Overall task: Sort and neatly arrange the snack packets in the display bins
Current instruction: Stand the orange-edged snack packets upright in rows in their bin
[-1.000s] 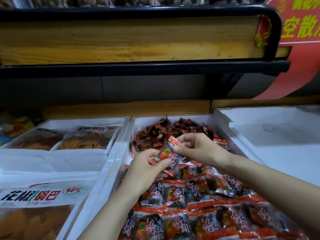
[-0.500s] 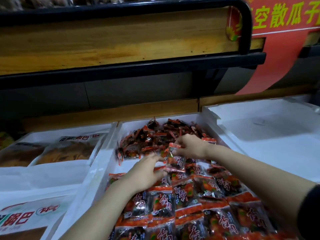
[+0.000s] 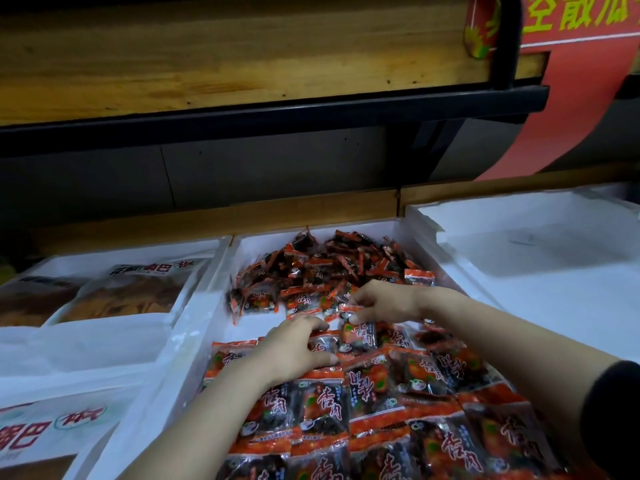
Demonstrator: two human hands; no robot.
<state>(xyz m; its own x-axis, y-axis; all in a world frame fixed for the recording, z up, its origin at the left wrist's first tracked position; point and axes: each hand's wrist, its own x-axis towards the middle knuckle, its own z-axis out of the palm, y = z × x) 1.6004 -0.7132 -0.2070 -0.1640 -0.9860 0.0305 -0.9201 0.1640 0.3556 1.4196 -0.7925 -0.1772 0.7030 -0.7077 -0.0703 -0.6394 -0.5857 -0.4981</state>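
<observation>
**Setting one packet into the next row**

Starting at 9 o'clock, the left bin [image 3: 104, 341] holds big bags [image 3: 128, 292] of another snack and needs no attention for this step. The work is in the middle bin [image 3: 256, 329]: a loose heap [image 3: 329, 268] fills its 12 o'clock end, and neat rows [image 3: 381, 410] fill its 6 o'clock end.

The left hand [image 3: 294, 348] lies fingers-spread on the far edge of the rows. Its grip is apart, pressing down and holding nothing. That is probably the right job for it, since slippery wrappers are likely to slide when a new one is pushed against them.

At 1 o'clock of it, the right hand [image 3: 381, 303] has its grip pinched on the top edge of a single packet [image 3: 358, 336], which sits at the boundary between the rows and the heap.

To do this well, lay the packet print side up and overlap its lower edge onto the row behind the left fingertips. Square it with its neighbours before letting go. A bare white patch of bin floor at 10 o'clock of the left hand looks like the next gap to fill.

At 3 o'clock, the right bin [image 3: 540, 271] holds no packets.
</observation>
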